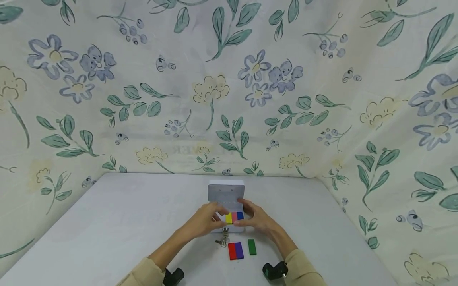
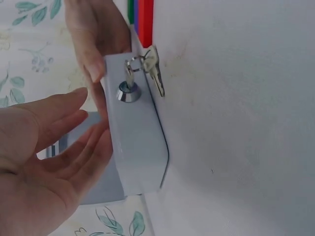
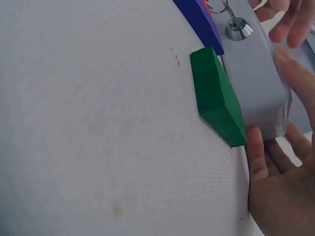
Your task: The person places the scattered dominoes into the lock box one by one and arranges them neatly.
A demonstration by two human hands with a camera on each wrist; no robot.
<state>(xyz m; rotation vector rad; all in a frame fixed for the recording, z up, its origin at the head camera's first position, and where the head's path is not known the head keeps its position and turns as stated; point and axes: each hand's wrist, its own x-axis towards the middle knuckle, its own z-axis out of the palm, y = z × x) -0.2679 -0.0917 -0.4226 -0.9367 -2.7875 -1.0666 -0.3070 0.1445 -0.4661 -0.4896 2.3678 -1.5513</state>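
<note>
Grey box (image 1: pixel 232 206) sits open on the tabletop (image 1: pixel 143 206); right grip (image 1: pixel 259 217) curls round its 3 o'clock end, left grip (image 1: pixel 204 218) loose, empty at 9. Probably stiff, kinda slick; I'd hold the sides.

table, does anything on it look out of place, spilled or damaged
Nothing looks spilled or broken. The table has small brownish specks and a yellowish spot, which stand out on its pale surface. The green block sits apart, while the red block and purple block lie side by side.
</note>
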